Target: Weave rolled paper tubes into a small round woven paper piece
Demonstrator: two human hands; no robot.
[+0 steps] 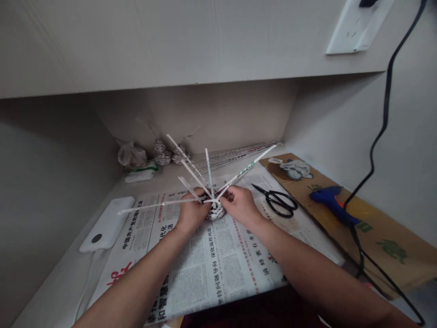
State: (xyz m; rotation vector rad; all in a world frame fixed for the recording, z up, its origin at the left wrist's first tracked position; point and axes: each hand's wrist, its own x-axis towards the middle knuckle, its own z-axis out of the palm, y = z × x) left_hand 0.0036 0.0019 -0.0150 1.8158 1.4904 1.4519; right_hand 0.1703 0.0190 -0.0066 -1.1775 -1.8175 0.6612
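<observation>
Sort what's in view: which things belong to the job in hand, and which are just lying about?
Belongs to the job:
woven piece between left hand and right hand
paper sticks jutting from it
newspaper underneath
probably scissors, glue gun

Apparently lying about:
white device
plastic bag

The left hand point(191, 210) and right hand point(241, 206) grip a small woven basket point(215, 214) from either side, its paper rods point(209, 171) fanning up and outward. Newspaper point(201, 273) covers much of the surface point(61, 283). Black scissors point(291, 209) lie near the right hand; farther right, a blue glue gun point(332, 205) rests on cardboard point(368, 232). A white device point(111, 221) lies left. Two woven pieces point(161, 155) and a bag point(132, 156) sit at the back.
</observation>
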